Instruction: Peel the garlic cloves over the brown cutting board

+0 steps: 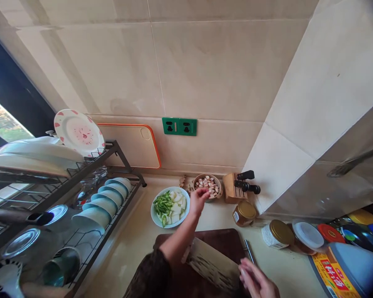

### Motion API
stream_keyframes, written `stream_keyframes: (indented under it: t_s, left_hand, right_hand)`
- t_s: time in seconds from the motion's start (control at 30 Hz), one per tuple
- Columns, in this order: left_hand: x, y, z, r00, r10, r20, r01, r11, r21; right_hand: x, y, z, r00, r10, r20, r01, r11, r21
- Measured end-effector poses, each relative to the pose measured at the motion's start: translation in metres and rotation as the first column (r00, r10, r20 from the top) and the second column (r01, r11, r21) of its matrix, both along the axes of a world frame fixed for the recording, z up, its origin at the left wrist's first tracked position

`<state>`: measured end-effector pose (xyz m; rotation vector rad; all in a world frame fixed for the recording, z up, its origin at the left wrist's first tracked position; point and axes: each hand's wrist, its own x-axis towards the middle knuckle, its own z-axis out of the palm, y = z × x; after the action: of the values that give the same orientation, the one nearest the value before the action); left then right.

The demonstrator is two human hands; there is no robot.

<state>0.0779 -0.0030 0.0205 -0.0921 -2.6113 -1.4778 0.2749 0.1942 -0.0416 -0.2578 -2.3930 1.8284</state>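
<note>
Cleaver (214, 265), one, broad blade lying flat over the dark cutting board (226, 242), gripped at its handle end by the right hand (258, 282), fingers curled shut, partly cut off by the lower edge. Left hand (199, 201), fingers loosely spread, holding nothing, reaching between one white plate (170, 206) of green pepper and pale slices and one brown bowl (208, 186) of chopped pieces. Knife block (233, 187), one, two black handles showing. Jars beside it, two gold-lidded (244, 212); further containers at right blurred.
</note>
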Motion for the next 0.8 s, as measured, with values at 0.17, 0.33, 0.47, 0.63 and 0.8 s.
stream_keyframes:
  t_s: [0.17,0.33,0.47,0.63,0.8]
  left_hand:
    - [0.137,-0.003,0.018,0.992,0.021,-0.121,0.030,0.913,0.407]
    - [0.196,-0.018,0.030,0.964,0.040,-0.263,0.058,0.933,0.356]
    - [0.207,-0.030,0.033,0.991,0.135,-0.012,-0.111,0.859,0.499]
    - [0.218,-0.033,0.035,0.961,0.164,0.225,-0.276,0.653,0.705]
    - [0.222,-0.037,0.034,0.969,0.117,0.218,-0.244,0.610,0.754]
  right_hand:
    - [-0.036,-0.046,0.074,0.980,0.172,0.105,-0.120,0.918,-0.378]
    - [-0.029,-0.081,0.084,0.956,0.282,0.075,-0.231,0.889,-0.396]
    - [-0.019,-0.081,0.077,0.938,0.335,0.083,-0.280,0.880,-0.384]
    - [-0.012,-0.085,0.083,0.895,0.440,0.077,-0.399,0.865,-0.304]
    - [-0.009,-0.093,0.090,0.868,0.490,-0.085,-0.495,0.867,-0.059]
